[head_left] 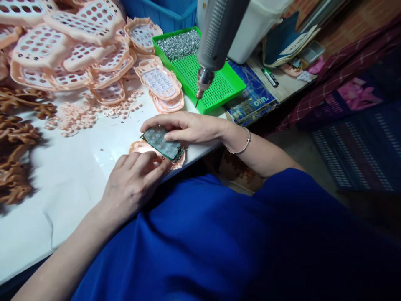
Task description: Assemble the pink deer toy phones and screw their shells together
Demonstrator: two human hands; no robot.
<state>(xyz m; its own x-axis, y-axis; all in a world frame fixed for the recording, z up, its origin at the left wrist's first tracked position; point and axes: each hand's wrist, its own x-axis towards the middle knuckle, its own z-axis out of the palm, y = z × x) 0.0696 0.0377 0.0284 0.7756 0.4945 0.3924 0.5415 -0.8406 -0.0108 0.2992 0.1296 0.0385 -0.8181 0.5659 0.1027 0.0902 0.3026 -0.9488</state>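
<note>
A green circuit board [161, 142] with a greyish film over its face lies tilted above a pink plastic casing [138, 146] at the table's front edge. My right hand [194, 127] grips the board from the far side, its thumb on top and its fingers along the far edge. From the near side, my left hand [133, 179] has its fingers curled over the casing, the index fingertip by the board's lower corner. My fingers hide part of the casing. An electric screwdriver [214, 35] hangs point down just beyond my right hand.
Beyond my hands stands a green tray [216, 85] with many small screws [180, 45]. Small stacked casings [161, 83], a big pile of pink casings [72, 50] and small pink rings [75, 117] sit further left. Brown plastic parts [14, 154] lie at the left edge.
</note>
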